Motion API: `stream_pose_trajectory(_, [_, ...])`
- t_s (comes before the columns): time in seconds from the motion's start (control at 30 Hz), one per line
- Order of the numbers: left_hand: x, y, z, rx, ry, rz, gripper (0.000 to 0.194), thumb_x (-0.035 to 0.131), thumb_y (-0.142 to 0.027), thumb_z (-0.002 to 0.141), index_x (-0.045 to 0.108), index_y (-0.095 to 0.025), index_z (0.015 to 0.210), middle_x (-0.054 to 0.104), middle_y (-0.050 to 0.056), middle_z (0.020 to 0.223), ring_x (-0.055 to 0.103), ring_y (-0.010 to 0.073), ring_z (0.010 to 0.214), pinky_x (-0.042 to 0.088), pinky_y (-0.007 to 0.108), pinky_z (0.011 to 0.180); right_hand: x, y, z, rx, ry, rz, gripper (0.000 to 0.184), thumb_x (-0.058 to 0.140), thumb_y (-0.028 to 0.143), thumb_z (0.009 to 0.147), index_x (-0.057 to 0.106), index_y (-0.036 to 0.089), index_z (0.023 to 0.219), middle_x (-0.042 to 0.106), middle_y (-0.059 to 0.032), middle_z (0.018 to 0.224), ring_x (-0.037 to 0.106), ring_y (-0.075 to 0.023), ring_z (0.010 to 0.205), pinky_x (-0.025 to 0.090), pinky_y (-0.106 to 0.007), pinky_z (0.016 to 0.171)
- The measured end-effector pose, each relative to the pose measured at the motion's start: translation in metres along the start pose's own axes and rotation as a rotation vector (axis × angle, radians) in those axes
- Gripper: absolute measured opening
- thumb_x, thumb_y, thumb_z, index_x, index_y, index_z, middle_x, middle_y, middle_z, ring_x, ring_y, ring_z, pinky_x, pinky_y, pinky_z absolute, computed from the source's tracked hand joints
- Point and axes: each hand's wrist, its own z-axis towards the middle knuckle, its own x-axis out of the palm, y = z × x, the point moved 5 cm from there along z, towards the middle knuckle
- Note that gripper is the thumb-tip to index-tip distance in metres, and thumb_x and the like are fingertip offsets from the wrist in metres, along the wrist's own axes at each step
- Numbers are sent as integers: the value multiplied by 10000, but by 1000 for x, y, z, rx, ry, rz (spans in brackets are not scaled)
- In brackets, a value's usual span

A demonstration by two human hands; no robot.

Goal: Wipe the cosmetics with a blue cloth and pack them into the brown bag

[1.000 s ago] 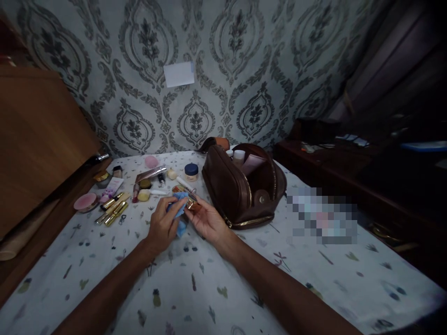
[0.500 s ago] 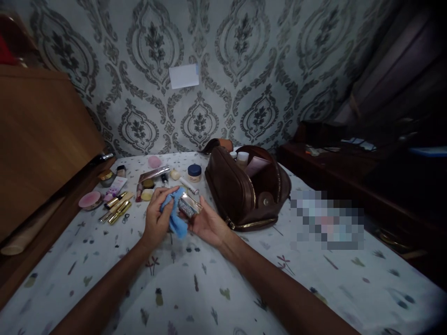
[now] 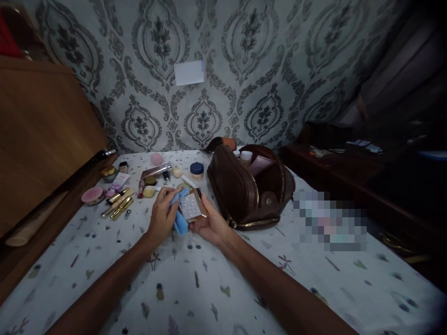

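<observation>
My right hand (image 3: pixel 208 222) is closed around a makeup compact (image 3: pixel 191 206) with a silver glitter face and shiny gold edges, tilted up above the bedsheet. A blue cloth (image 3: pixel 180 222) is bunched in my left hand (image 3: pixel 163 211), whose fingers press it against the compact's left edge. Some of the cloth hangs down below the fingers. Just right of the hands stands a brown cosmetic bag (image 3: pixel 237 186), unzipped, with white-capped containers (image 3: pixel 246 157) and a pink tube (image 3: pixel 260 164) inside.
Left of my hands lie gold tubes (image 3: pixel 121 207), a round pink compact (image 3: pixel 92 195), a pink sponge (image 3: pixel 157 159) and brushes (image 3: pixel 149 191). A blue-lidded jar (image 3: pixel 196 170) stands behind them. A wooden panel (image 3: pixel 42 130) borders the left; dark furniture (image 3: pixel 335 172) stands right.
The compact has turned so its glitter face now shows broadly toward me. My left hand with the cloth has moved to its left edge. The view has shifted slightly.
</observation>
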Motion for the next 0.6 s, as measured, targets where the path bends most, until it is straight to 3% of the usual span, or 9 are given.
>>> stream_pose_trajectory(0.23, [8, -21, -10, 214, 78, 80, 453, 416, -130, 928, 580, -238, 1336, 554, 89, 1150, 544, 212, 1087, 477, 373, 940, -6, -6, 5, 26, -56, 15, 430, 502, 576, 952, 674, 184, 911, 714, 3, 724, 631, -124, 602, 498, -246, 630])
stream_pose_trajectory(0.43, [11, -46, -17, 523, 195, 8, 345, 447, -85, 899, 667, -208, 1134, 595, 96, 1088, 562, 212, 1003, 498, 367, 848, -5, 1, 3, 35, -76, 121, 567, 331, 582, 1009, 671, 145, 888, 709, -23, 723, 638, -118, 624, 520, -218, 622])
stream_pose_trajectory(0.53, [7, -41, -14, 521, 151, 13, 295, 457, -81, 891, 679, -196, 1048, 603, 87, 1034, 580, 198, 950, 505, 349, 809, -2, 7, 1, 6, -74, 184, 571, 293, 552, 1027, 670, 136, 921, 725, -41, 756, 639, -131, 621, 538, -241, 622])
stream_pose_trajectory(0.6, [2, -32, -10, 434, 77, 70, 283, 460, -100, 900, 683, -195, 1046, 599, 88, 1034, 585, 202, 960, 509, 350, 812, 1, 8, 1, -8, -30, 197, 537, 315, 544, 1024, 665, 143, 953, 735, -44, 785, 648, -146, 636, 547, -270, 627])
